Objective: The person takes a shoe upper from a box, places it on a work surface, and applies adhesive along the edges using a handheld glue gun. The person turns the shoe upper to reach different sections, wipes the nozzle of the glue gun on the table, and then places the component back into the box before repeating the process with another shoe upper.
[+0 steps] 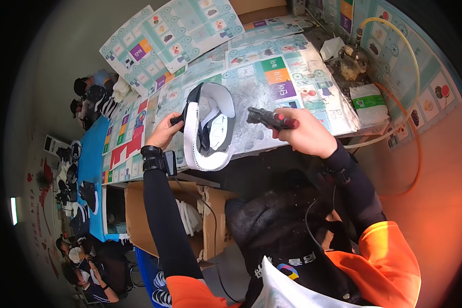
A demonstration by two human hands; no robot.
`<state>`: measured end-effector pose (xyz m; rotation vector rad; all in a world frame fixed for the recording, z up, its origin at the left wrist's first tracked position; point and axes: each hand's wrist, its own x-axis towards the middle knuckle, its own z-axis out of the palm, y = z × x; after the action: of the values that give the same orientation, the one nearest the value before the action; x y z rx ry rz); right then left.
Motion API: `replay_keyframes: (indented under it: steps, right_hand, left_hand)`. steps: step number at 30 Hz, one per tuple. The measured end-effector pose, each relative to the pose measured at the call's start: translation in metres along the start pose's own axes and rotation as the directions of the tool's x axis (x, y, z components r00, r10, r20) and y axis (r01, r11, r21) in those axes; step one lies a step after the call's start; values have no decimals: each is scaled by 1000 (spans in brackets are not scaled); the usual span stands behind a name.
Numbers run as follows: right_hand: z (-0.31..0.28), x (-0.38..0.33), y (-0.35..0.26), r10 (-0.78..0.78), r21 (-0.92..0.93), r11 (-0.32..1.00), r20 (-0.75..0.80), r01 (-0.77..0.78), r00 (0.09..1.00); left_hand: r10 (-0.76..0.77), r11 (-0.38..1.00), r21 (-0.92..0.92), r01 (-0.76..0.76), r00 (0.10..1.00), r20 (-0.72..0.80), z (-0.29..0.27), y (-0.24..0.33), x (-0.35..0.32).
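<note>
Holding a white-soled shoe sole-out above the near edge of the workbench, we grip it with our left hand; our right hand closes around a dark tool beside it

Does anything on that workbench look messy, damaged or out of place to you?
Yes. The printed paper sheets covering the workbench lie askew and overlapping, and a grey smeared patch stains them just past the shoe in the left hand. A crusty lump of residue sits by the yellow hose. The shoe itself looks undamaged.
</note>
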<state>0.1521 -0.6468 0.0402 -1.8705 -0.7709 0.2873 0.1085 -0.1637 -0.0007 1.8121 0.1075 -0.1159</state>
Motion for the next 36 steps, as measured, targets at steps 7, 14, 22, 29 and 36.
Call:
replay_keyframes:
  steps: [7, 14, 22, 29, 36]
  right_hand:
    - [28, 49, -10, -2, -103, 995, 87, 11, 996]
    - [26, 64, 2, 104, -64, 994, 244, -91, 964]
    - [17, 63, 11, 123, -47, 992, 332, -114, 935]
    - [22, 63, 15, 55, 0, 998, 328, -58, 943]
    - [29, 59, 17, -55, -8, 998, 69, 55, 996]
  left_hand:
    - [87, 991, -92, -96, 991, -102, 33, 15, -5]
    - [34, 983, -168, -74, 972, -232, 33, 10, 3]
    - [61, 947, -297, -121, 978, -201, 48, 22, 15]
    - [93, 985, -115, -128, 959, -269, 49, 20, 16]
    - [139, 976, -125, -178, 953, -270, 58, 22, 18]
